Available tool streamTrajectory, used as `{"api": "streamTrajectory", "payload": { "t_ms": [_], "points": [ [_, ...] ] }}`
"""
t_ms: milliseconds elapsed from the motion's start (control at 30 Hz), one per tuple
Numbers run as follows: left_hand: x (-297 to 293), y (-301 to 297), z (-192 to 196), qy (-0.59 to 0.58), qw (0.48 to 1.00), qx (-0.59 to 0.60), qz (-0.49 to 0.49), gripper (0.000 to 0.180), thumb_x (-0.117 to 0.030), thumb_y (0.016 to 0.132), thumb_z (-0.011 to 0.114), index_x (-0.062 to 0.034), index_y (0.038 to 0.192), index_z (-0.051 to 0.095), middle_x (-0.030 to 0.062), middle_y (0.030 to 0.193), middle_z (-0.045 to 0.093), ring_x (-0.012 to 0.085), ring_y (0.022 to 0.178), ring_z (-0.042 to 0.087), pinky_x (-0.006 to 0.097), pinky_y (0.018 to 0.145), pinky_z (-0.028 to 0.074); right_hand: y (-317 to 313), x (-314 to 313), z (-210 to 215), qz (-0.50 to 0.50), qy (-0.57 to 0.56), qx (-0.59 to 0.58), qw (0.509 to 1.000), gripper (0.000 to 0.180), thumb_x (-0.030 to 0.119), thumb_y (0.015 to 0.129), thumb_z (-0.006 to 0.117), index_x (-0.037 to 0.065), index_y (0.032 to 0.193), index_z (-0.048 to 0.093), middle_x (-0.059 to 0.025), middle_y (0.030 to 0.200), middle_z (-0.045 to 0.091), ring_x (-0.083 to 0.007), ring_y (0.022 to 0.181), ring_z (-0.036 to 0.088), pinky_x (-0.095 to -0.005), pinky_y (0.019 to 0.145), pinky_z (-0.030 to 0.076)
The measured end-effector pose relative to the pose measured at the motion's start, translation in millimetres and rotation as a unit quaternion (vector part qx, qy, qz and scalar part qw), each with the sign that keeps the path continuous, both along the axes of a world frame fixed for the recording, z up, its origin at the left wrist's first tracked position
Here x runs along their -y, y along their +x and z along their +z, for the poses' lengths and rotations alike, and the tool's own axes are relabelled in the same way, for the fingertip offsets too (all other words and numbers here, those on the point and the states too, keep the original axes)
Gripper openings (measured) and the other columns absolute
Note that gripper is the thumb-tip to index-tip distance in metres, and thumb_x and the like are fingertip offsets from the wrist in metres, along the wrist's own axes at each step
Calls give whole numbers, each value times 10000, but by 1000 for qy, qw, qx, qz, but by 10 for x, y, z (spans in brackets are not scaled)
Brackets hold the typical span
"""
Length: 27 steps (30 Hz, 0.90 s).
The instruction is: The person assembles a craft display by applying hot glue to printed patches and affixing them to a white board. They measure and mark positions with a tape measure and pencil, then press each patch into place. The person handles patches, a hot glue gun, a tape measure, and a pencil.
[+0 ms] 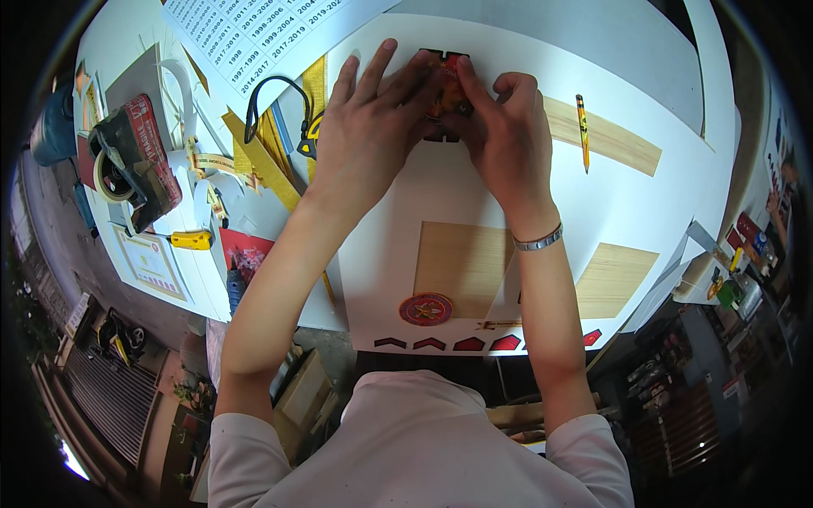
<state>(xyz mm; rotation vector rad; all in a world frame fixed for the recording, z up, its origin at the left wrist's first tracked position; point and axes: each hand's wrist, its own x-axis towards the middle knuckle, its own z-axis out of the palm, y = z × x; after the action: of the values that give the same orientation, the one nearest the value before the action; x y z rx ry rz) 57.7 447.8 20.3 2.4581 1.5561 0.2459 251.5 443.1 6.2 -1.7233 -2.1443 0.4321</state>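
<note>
A black cut-out plaque with red and yellow decoration [451, 88] lies on a white board [385, 245] at the far middle. My left hand [368, 127] rests flat at its left side, outer fingers spread and the others lying over the plaque. At its right edge my right hand [508, 127] is closed, with index finger and thumb on the plaque and the other fingers curled. Part of the plaque is hidden under both hands. Right of my right hand lies a yellow and black pencil [583, 134], across a wood-grain strip [618, 142].
Nearer me are a wood-grain panel [457, 262], a round red-blue emblem [426, 309] and several red chevron pieces [468, 345]. To the left lie a yellow cutter [191, 240], a red-black pouch [148, 157], a tape roll [112, 175] and gold strips [258, 157]. A printed sheet [279, 38] lies at the back.
</note>
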Motion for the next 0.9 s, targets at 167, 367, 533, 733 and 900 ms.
{"api": "streamTrajectory", "payload": {
  "t_ms": [167,367,533,733,900],
  "points": [
    [-18,-3,5,-10,1000,1,3,491,-335,899,742,-241,1377,675,-26,1515,576,297,1485,424,552,1217,335,-35,8,55,-12,-31,4,999,653,207,815,863,258,1429,644,-98,1106,522,-250,905,555,-387,757,529],
    [-29,-19,17,-15,1000,2,-3,513,-333,889,748,-250,1388,670,-29,1519,574,305,1477,433,563,1207,343,-78,66,50,91,27,83,992,605,134,917,694,190,1504,557,-22,1558,494,-307,1321,498,-492,1076,436],
    [-30,-26,13,-10,1000,23,1,517,-328,877,760,-232,1378,680,-23,1514,581,311,1459,458,573,1188,360,-91,106,-29,73,6,96,993,571,180,944,682,182,1501,559,31,1601,475,-286,1496,359,-535,1211,331],
    [-14,-21,10,-13,1000,21,-2,589,-325,869,767,-191,1427,635,1,1516,579,309,1458,456,571,1184,361,-68,115,-48,64,-8,78,995,572,193,960,687,200,1516,549,47,1609,469,-291,1503,362,-557,1218,309],
    [-28,-3,19,-12,1000,6,4,658,-308,854,792,-191,1472,596,10,1532,567,301,1448,475,552,1180,380,-77,107,-28,58,-19,76,995,585,174,960,689,211,1525,541,59,1615,465,-282,1510,358,-548,1226,292]
  ]
}}
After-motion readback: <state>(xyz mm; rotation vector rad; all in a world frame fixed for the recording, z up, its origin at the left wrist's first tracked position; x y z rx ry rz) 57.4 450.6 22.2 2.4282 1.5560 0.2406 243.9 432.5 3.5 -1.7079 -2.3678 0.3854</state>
